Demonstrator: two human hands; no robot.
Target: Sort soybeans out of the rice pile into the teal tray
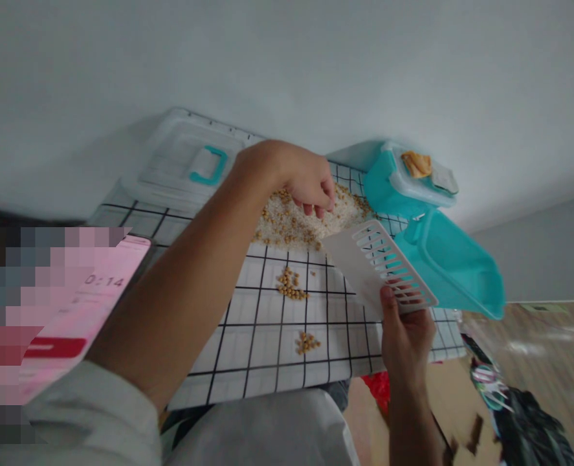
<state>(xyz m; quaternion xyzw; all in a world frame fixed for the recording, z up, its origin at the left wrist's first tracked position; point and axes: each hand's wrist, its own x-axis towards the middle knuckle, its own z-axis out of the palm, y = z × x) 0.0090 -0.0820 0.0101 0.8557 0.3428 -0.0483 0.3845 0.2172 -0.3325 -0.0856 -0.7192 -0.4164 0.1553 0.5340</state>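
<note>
My left hand (301, 178) reaches across the table, fingers curled down into a pile of rice mixed with soybeans (306, 220); whether it pinches anything is hidden. My right hand (406, 333) grips the lower edge of a white slotted scoop (376, 262), held tilted just right of the pile. Two small heaps of soybeans (291, 285) (307, 342) lie on the white, black-gridded tablecloth (262, 330) nearer to me.
A teal dustpan-like tray (454, 265) sits right behind the scoop. A teal container with a clear lid (403, 181) stands at the back right. A clear storage box with a teal handle (189, 162) is at the back left. A pink phone (80, 307) shows a timer.
</note>
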